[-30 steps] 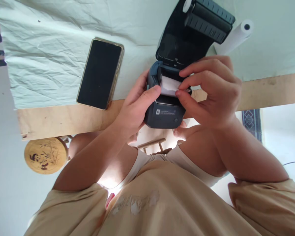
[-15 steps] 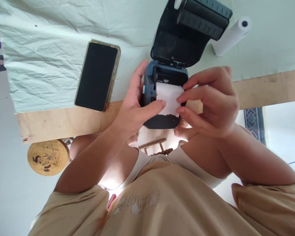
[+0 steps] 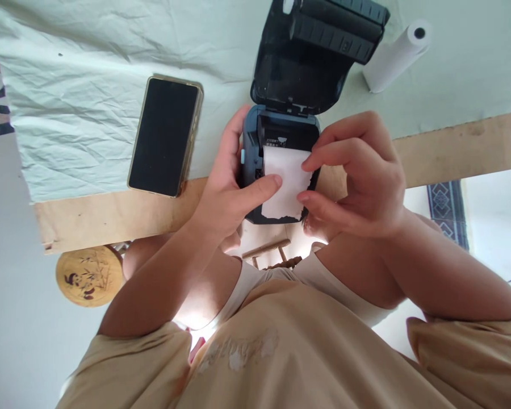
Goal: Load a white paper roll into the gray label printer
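Note:
A small dark blue and black label printer (image 3: 252, 136) is at the table's front edge, its lid (image 3: 300, 62) swung up and back. My left hand (image 3: 230, 190) grips the printer's left side, the thumb lying on the white paper (image 3: 287, 170). The paper's torn end reaches over the printer's front part. My right hand (image 3: 357, 176) is at the paper's right edge, its fingertips touching it and thumb a little apart from the index finger. Whether the paper is pinched between those fingers is hard to see; the roll inside the printer is mostly hidden.
A phone (image 3: 164, 136) lies to the left on the pale green cloth (image 3: 85, 113). Behind on the right stands a white paper roll (image 3: 394, 59). A bare wooden edge (image 3: 111, 218) runs along the table's front. Below left is a round wooden stool (image 3: 89, 275).
More paper now extends toward me, its torn end lower over the printer's front. The right hand's fingers have spread a little along the paper's edge. The view has shifted slightly.

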Available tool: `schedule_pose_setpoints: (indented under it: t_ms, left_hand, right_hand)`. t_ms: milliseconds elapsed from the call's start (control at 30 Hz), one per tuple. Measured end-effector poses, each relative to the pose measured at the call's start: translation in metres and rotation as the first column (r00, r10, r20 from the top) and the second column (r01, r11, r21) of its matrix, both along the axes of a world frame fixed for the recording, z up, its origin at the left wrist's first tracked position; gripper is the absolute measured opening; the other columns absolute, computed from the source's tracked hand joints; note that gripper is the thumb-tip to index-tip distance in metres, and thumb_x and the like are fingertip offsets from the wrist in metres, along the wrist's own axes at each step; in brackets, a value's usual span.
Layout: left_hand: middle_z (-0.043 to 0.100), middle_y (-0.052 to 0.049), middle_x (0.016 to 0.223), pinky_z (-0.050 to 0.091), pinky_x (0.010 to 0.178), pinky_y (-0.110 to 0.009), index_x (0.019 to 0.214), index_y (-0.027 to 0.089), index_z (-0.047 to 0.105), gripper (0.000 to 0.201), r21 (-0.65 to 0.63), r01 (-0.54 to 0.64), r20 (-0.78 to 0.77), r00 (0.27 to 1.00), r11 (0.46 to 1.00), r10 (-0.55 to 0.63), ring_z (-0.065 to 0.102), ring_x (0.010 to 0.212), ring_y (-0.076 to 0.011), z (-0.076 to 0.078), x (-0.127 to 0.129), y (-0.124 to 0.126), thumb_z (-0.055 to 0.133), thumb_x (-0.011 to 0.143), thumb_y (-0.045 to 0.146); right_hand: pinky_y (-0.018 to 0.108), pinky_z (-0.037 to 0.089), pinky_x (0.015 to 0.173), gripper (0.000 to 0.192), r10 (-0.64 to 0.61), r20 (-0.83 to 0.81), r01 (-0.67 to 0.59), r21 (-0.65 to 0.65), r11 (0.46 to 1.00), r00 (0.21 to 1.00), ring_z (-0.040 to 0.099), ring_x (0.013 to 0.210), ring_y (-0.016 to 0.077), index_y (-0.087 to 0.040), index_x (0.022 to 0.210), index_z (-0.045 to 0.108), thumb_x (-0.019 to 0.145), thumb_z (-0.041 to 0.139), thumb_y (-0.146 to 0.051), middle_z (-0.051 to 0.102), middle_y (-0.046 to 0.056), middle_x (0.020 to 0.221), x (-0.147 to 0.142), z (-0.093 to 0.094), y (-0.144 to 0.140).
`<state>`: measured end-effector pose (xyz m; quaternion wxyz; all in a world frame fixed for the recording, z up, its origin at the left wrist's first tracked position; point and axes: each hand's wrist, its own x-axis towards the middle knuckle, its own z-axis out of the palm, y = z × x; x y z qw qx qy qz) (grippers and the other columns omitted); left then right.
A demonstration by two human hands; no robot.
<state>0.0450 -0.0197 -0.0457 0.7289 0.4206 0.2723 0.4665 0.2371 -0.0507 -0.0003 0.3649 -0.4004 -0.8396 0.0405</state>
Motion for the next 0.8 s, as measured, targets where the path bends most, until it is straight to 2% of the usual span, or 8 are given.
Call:
schedule_pose_setpoints:
  t_ms: [167, 300, 367, 467, 567, 633, 700, 800]
  left_hand:
    - [0.063, -0.007, 0.129, 0.06, 0.077, -0.028, 0.145, 0.023, 0.033, 0.094, -0.008, 0.009, -0.025, 1.0, 1.0, -0.009, 0.068, 0.1, -0.0205, 0.001, -0.002, 0.001, 0.082, 0.064, 0.017]
    - [0.061, -0.007, 0.134, 0.061, 0.084, -0.029, 0.14, 0.025, 0.036, 0.096, 0.027, 0.011, 0.009, 1.0, 1.0, -0.011, 0.067, 0.11, -0.0226, -0.004, -0.002, 0.003, 0.084, 0.058, 0.018]
    - [0.06, -0.007, 0.136, 0.061, 0.089, -0.032, 0.139, 0.027, 0.036, 0.096, 0.027, 0.007, -0.007, 1.0, 1.0, -0.007, 0.066, 0.114, -0.0235, -0.006, -0.001, 0.004, 0.085, 0.057, 0.02]
    - [0.057, -0.007, 0.141, 0.06, 0.094, -0.036, 0.142, 0.03, 0.035, 0.095, 0.026, 0.011, -0.075, 0.997, 1.0, -0.009, 0.065, 0.119, -0.0255, -0.007, -0.001, 0.004, 0.085, 0.062, 0.026]
    - [0.057, -0.005, 0.142, 0.059, 0.097, -0.038, 0.142, 0.032, 0.038, 0.093, 0.071, 0.027, -0.095, 0.995, 0.997, -0.02, 0.064, 0.121, -0.026, -0.008, -0.002, 0.004, 0.086, 0.062, 0.03]
    - [0.059, -0.004, 0.139, 0.059, 0.096, -0.037, 0.141, 0.033, 0.042, 0.089, 0.091, 0.028, -0.084, 0.996, 0.995, -0.02, 0.064, 0.118, -0.0246, -0.009, -0.004, 0.003, 0.086, 0.063, 0.029]
    - [0.061, -0.003, 0.136, 0.058, 0.096, -0.036, 0.14, 0.033, 0.045, 0.083, 0.084, 0.023, -0.068, 0.998, 0.996, -0.017, 0.065, 0.115, -0.0231, -0.008, -0.004, 0.001, 0.083, 0.067, 0.027]
    - [0.062, -0.004, 0.134, 0.058, 0.097, -0.037, 0.139, 0.031, 0.047, 0.077, 0.05, 0.008, -0.063, 0.998, 0.999, -0.005, 0.066, 0.115, -0.0236, -0.007, -0.004, -0.001, 0.081, 0.071, 0.026]
  right_hand:
    - [0.037, 0.05, 0.072, 0.024, -0.009, 0.05, 0.007, 0.036, 0.999, 0.999, 0.059, 0.084, 0.0153, -0.021, 0.105, 0.056, 0.086, 0.066, -0.03, 0.061, 0.004, 0.099, 0.001, -0.001, 0.0]
    - [0.038, 0.055, 0.076, 0.025, 0.0, 0.037, 0.0, -0.016, 1.0, 0.999, 0.06, 0.089, 0.0158, -0.021, 0.107, 0.056, 0.086, 0.066, -0.028, 0.06, 0.006, 0.102, 0.001, -0.003, -0.002]
    - [0.034, 0.056, 0.073, 0.03, -0.034, -0.059, 0.035, 0.02, 0.999, 0.998, 0.06, 0.098, 0.0175, -0.02, 0.107, 0.059, 0.083, 0.069, -0.035, 0.057, 0.007, 0.104, 0.002, -0.005, 0.0]
    - [0.025, 0.054, 0.069, 0.043, -0.131, -0.281, 0.134, -0.01, 0.991, 0.951, 0.051, 0.131, 0.0222, -0.028, 0.124, 0.058, 0.083, 0.068, -0.036, 0.054, 0.005, 0.127, 0.006, -0.007, 0.006]
    - [0.016, 0.052, 0.068, 0.053, -0.075, -0.442, 0.016, -0.137, 0.99, 0.894, 0.039, 0.148, 0.0183, -0.048, 0.138, 0.048, 0.091, 0.062, -0.028, 0.041, -0.007, 0.149, 0.007, -0.007, 0.013]
    - [0.012, 0.051, 0.065, 0.047, -0.016, -0.543, -0.085, -0.161, 0.983, 0.839, 0.044, 0.145, 0.0159, -0.051, 0.137, 0.049, 0.095, 0.06, -0.031, 0.036, -0.01, 0.151, 0.007, -0.008, 0.017]
    - [0.012, 0.052, 0.063, 0.042, -0.029, -0.6, -0.094, -0.172, 0.981, 0.799, 0.048, 0.138, 0.0152, -0.046, 0.137, 0.053, 0.095, 0.061, -0.039, 0.037, -0.006, 0.148, 0.005, -0.008, 0.017]
    - [0.016, 0.052, 0.064, 0.037, -0.105, -0.531, -0.015, -0.216, 0.976, 0.841, 0.055, 0.124, 0.0145, -0.034, 0.129, 0.06, 0.093, 0.063, -0.038, 0.052, 0.001, 0.132, 0.005, -0.008, 0.014]
